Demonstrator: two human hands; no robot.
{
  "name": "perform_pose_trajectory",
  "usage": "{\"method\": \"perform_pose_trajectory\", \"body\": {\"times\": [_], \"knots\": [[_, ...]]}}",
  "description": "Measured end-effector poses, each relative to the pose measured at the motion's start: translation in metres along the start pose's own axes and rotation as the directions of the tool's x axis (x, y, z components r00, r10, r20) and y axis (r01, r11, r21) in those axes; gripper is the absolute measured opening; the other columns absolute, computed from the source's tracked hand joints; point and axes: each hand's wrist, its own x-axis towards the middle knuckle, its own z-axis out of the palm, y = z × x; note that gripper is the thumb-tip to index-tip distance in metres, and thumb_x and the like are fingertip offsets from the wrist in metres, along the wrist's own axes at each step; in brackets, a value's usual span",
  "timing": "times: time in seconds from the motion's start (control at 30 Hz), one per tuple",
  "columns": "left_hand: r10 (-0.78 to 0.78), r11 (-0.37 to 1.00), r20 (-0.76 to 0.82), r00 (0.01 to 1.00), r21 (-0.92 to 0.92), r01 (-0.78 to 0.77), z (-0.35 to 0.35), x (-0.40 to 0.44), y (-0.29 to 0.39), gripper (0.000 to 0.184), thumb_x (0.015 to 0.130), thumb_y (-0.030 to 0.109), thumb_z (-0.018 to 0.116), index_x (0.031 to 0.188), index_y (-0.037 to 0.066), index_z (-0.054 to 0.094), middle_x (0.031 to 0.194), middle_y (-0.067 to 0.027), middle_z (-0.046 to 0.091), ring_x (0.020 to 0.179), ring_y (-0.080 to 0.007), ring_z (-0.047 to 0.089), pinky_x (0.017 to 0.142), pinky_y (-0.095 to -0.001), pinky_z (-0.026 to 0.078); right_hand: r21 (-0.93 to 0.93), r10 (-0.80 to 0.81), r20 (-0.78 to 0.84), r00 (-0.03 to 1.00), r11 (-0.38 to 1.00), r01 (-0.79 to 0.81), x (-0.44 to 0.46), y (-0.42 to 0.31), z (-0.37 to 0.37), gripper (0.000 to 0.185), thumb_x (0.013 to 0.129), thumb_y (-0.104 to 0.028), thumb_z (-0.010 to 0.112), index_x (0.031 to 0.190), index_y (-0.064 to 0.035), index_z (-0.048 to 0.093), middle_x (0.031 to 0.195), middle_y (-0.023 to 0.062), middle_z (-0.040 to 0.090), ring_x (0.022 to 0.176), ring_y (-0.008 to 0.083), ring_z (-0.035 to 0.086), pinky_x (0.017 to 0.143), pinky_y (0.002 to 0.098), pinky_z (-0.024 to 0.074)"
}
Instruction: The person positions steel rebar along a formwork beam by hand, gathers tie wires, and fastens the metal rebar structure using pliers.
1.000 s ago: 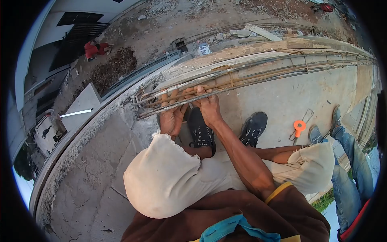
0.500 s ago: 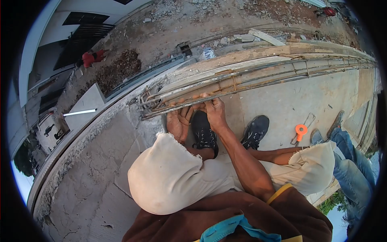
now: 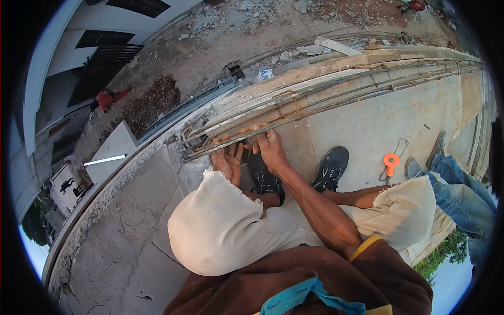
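Observation:
A long rebar cage [image 3: 325, 107] of rusty steel bars with square stirrups runs along the formwork boards. Close to its left end, my left hand [image 3: 226, 165] reaches up from below, fingers curled at the nearest bar and fingertips partly hidden behind it. Just to its right, my right hand [image 3: 270, 149] is closed over the same bar, with fingers showing on the far side. Whether a thin tie wire is between the fingers cannot be made out. An orange reel-like tool with a wire frame [image 3: 390, 160] lies on the floor at the right.
Rough concrete [image 3: 115, 226] spreads on the left, with a ledge dropping toward the ground below. A person in red [image 3: 105, 100] is down there among rubble. Another person's jeans-clad legs [image 3: 457, 194] are at the right. My dark shoes [image 3: 333, 165] stand on the boards.
The view has shifted slightly. My right hand has moved a little left along the bar, closer to my left hand, which stays near the cage's end.

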Motion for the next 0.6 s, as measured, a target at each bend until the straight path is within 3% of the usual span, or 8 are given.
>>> {"method": "perform_pose_trajectory", "body": {"times": [0.13, 0.2, 0.3, 0.37, 0.43, 0.5, 0.6], "knots": [[0.015, 1.000, 0.021, 1.000, -0.001, -0.014, -0.005, 0.003, -0.001, 0.025, 0.098, 0.015, 0.050, 0.123, 0.013, 0.047, 0.122, -0.0085, 0.058, 0.111, -0.0240, 0.059, 0.094, -0.0442, 0.052, -0.037, 0.067, 0.046, 0.997, 0.997, -0.065, 0.004, -0.002, -0.001, 0.027, 0.100, -0.028, 0.048, 0.105, -0.0026, 0.057, 0.104, 0.0101, 0.067, 0.059, 0.0062, 0.048, 0.070, 0.0272, 0.0554], [0.006, 0.998, 0.046, 0.999, -0.059, -0.003, -0.007, 0.000, -0.005, 0.025, 0.098, 0.015, 0.050, 0.123, 0.015, 0.047, 0.121, -0.0062, 0.058, 0.108, -0.0210, 0.059, 0.092, -0.0423, 0.053, -0.023, -0.023, 0.040, 0.999, 0.999, 0.024, 0.001, 0.002, -0.003, 0.035, 0.099, -0.032, 0.051, 0.103, 0.0003, 0.063, 0.087, 0.0044, 0.065, 0.056, 0.0051, 0.047, 0.065, 0.0241, 0.0539], [0.000, 1.000, 0.032, 0.999, -0.028, 0.001, -0.003, -0.004, 0.000, 0.025, 0.098, 0.017, 0.050, 0.123, 0.015, 0.048, 0.121, -0.0050, 0.059, 0.107, -0.0204, 0.060, 0.092, -0.0414, 0.053, 0.007, 0.003, 0.023, 1.000, 1.000, -0.003, 0.000, -0.003, -0.002, 0.035, 0.098, -0.032, 0.051, 0.105, -0.0003, 0.065, 0.084, 0.0024, 0.063, 0.055, 0.0051, 0.047, 0.063, 0.0239, 0.0532], [-0.006, 0.997, 0.053, 0.999, -0.082, 0.010, -0.005, 0.001, -0.002, 0.026, 0.097, 0.017, 0.051, 0.123, 0.015, 0.049, 0.122, -0.0055, 0.059, 0.107, -0.0210, 0.060, 0.092, -0.0421, 0.053, 0.000, 0.022, 0.065, 0.998, 1.000, -0.022, 0.009, -0.006, -0.009, 0.035, 0.099, -0.032, 0.051, 0.105, -0.0005, 0.065, 0.086, 0.0026, 0.064, 0.055, 0.0049, 0.046, 0.062, 0.0238, 0.0529], [-0.014, 0.999, -0.026, 1.000, -0.047, 0.013, -0.006, -0.003, -0.005, 0.026, 0.097, 0.016, 0.051, 0.123, 0.015, 0.049, 0.122, -0.0060, 0.059, 0.107, -0.0217, 0.060, 0.093, -0.0430, 0.053, -0.008, 0.089, 0.099, 0.991, 0.996, -0.089, -0.002, 0.004, -0.014, 0.034, 0.099, -0.031, 0.050, 0.105, -0.0007, 0.064, 0.088, 0.0029, 0.065, 0.054, 0.0048, 0.046, 0.061, 0.0237, 0.0527], [-0.006, 1.000, -0.096, 0.995, -0.013, 0.005, 0.000, 0.002, -0.004, 0.027, 0.096, 0.013, 0.052, 0.123, 0.014, 0.049, 0.121, -0.0075, 0.060, 0.107, -0.0233, 0.061, 0.093, -0.0454, 0.052, -0.148, 0.129, 0.083, 0.988, 0.982, -0.116, 0.011, -0.001, -0.011, 0.030, 0.099, -0.030, 0.049, 0.103, -0.0023, 0.060, 0.103, 0.0067, 0.067, 0.053, 0.0049, 0.044, 0.064, 0.0277, 0.0559], [0.049, 0.999, -0.037, 0.998, -0.017, -0.050, -0.002, 0.003, -0.005, 0.028, 0.096, 0.013, 0.052, 0.124, 0.013, 0.049, 0.121, -0.0086, 0.060, 0.107, -0.0241, 0.061, 0.095, -0.0470, 0.052, -0.080, 0.140, 0.066, 0.988, 0.988, -0.135, 0.006, -0.008, -0.005, 0.032, 0.099, -0.031, 0.050, 0.104, -0.0017, 0.061, 0.098, 0.0061, 0.068, 0.052, 0.0045, 0.041, 0.064, 0.0267, 0.0555]]}}
